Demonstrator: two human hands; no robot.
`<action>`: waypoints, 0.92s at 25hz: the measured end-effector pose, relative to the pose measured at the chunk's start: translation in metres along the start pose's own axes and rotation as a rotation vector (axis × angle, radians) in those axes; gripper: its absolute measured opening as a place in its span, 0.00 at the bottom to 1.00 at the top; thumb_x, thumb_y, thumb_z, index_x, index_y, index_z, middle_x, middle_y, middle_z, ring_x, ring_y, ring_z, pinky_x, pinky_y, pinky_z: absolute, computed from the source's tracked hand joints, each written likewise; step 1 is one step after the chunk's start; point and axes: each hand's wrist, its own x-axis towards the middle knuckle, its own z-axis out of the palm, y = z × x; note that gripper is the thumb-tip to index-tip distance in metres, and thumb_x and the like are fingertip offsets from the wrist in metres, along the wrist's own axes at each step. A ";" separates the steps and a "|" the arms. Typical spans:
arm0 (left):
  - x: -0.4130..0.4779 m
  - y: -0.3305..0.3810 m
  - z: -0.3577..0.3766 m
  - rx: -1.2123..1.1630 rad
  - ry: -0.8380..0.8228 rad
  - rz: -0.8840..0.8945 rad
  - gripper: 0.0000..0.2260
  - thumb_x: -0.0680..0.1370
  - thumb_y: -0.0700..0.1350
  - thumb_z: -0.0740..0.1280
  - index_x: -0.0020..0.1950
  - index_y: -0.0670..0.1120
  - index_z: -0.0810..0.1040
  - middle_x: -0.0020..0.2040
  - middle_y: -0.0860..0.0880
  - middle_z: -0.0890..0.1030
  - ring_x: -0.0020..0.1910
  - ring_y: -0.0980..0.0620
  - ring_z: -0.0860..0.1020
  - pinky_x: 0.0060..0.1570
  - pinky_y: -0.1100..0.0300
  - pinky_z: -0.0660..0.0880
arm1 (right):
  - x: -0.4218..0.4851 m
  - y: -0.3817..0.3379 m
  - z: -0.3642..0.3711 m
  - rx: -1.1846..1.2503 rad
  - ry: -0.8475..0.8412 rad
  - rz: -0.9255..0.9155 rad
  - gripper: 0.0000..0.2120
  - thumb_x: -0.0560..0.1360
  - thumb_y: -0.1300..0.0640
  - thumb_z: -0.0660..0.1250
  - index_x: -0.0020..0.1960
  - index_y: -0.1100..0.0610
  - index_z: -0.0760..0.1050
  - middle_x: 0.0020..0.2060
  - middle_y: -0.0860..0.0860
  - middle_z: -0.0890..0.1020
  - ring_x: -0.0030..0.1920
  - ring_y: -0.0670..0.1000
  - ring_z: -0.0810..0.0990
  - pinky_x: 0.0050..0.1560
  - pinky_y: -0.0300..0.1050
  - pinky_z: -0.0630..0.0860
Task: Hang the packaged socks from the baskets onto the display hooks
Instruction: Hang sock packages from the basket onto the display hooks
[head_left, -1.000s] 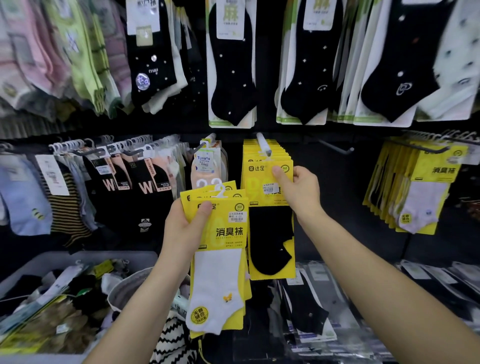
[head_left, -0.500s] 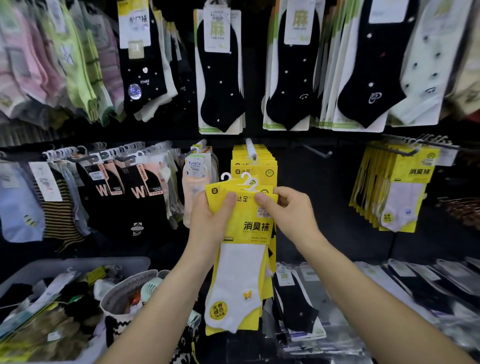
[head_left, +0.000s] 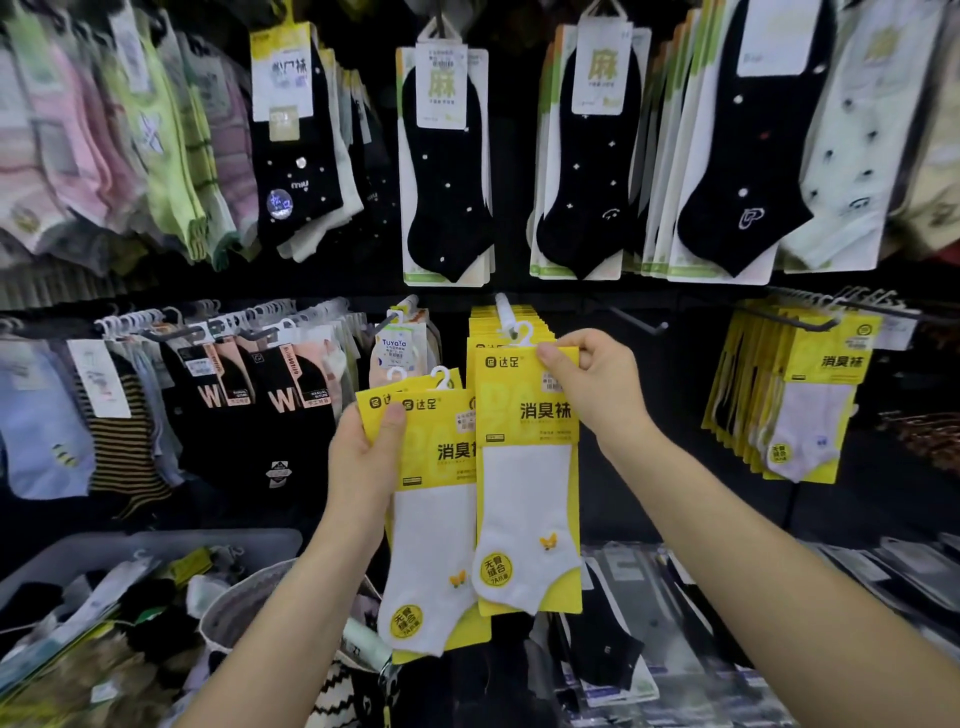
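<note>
Racks of packaged socks cover the dark wall: black ankle socks (head_left: 449, 156) hang along the top row, pastel pairs to the upper left, and black "W" packs (head_left: 280, 395) on the middle row. Further right on that row hangs a bunch of yellow packs (head_left: 800, 395). Down at the lower left sits a grey bin (head_left: 156, 545) with loose packets in it, and beside it a round basket (head_left: 244, 603) with a zigzag pattern.

At the centre, a hook (head_left: 504, 306) sticks out from the wall with a stack of yellow packs behind it. The right hand (head_left: 597, 389) is closed on the top corner of one yellow pack (head_left: 527, 467) with a white sock, thumb in front and fingers behind; its white hanger loop is right at the hook's tip, though whether it is on the hook I cannot tell. The left hand (head_left: 363, 457) grips a small stack (head_left: 431, 493) of the same yellow packs just beside it, lower and tilted slightly, thumb pressed across the front card.
</note>
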 end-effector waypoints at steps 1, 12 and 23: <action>0.001 -0.001 -0.004 0.001 0.008 0.003 0.04 0.80 0.45 0.62 0.47 0.52 0.75 0.44 0.53 0.82 0.38 0.58 0.82 0.33 0.64 0.78 | 0.004 0.000 0.003 -0.022 -0.001 -0.003 0.06 0.73 0.48 0.69 0.45 0.50 0.75 0.46 0.63 0.82 0.48 0.63 0.80 0.49 0.61 0.78; -0.009 -0.002 -0.030 0.076 0.014 0.019 0.03 0.79 0.45 0.62 0.48 0.52 0.74 0.46 0.52 0.82 0.40 0.58 0.82 0.34 0.63 0.78 | 0.013 0.016 0.019 -0.185 0.102 0.012 0.15 0.72 0.44 0.69 0.52 0.52 0.72 0.38 0.43 0.74 0.39 0.44 0.74 0.35 0.41 0.71; -0.024 0.006 0.031 -0.026 -0.168 -0.006 0.04 0.79 0.44 0.62 0.48 0.50 0.77 0.46 0.49 0.84 0.43 0.53 0.83 0.40 0.60 0.80 | -0.041 0.023 -0.003 0.078 -0.165 -0.058 0.03 0.73 0.56 0.69 0.42 0.51 0.79 0.36 0.49 0.84 0.39 0.46 0.82 0.40 0.40 0.78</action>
